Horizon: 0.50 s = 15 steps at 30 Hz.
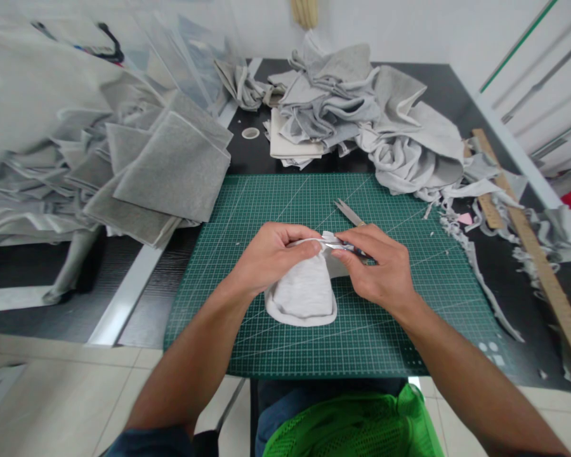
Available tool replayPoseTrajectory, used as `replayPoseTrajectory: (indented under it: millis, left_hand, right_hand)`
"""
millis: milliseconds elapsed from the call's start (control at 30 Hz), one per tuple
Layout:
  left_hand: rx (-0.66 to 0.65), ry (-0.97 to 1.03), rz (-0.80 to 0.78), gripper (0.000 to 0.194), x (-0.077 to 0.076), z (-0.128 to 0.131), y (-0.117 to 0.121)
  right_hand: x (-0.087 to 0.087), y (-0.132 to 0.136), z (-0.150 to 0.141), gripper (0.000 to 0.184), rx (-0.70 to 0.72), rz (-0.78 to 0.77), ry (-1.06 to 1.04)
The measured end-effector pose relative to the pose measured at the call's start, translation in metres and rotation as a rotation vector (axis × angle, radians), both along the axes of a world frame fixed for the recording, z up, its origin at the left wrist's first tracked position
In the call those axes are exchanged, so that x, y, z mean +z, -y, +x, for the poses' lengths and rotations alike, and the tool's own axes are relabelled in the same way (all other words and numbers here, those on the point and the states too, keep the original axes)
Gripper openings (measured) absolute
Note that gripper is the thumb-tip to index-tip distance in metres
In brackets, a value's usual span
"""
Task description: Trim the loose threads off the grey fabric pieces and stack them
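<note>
A white fabric piece (304,289) with a rounded, raised-edge lower end hangs over the green cutting mat (247,336). My left hand (278,254) pinches its upper edge between thumb and fingers. My right hand (380,263) is closed on a small tool with a shiny metal tip (332,244) and a dark handle. That tip meets the cloth beside my left thumb; its exact kind is hard to make out. Just beyond my right fingers, a pair of scissors (348,212) lies on the mat, its handles hidden behind the hand.
Stacked grey fabric pieces (171,168) cover the left side. A heap of grey and white cloth (333,101) lies at the back, near a roll of tape (250,133). Along the right edge are a wooden ruler (537,241) and fabric scraps (476,266).
</note>
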<state>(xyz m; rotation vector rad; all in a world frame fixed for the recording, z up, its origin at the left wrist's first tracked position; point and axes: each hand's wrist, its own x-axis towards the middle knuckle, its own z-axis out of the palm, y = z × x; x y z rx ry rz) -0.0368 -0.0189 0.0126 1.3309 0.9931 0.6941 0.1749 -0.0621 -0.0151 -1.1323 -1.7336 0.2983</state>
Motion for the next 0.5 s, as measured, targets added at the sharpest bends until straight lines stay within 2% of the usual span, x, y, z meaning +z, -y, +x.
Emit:
replayPoseTrajectory:
  millis: [500]
  left_hand:
    - [0.015,-0.156,0.212,0.026,0.0024,0.0015,-0.0001]
  right_hand:
    - [0.0022,-0.0004,0.0014,0.019,0.000,-0.020,0.052]
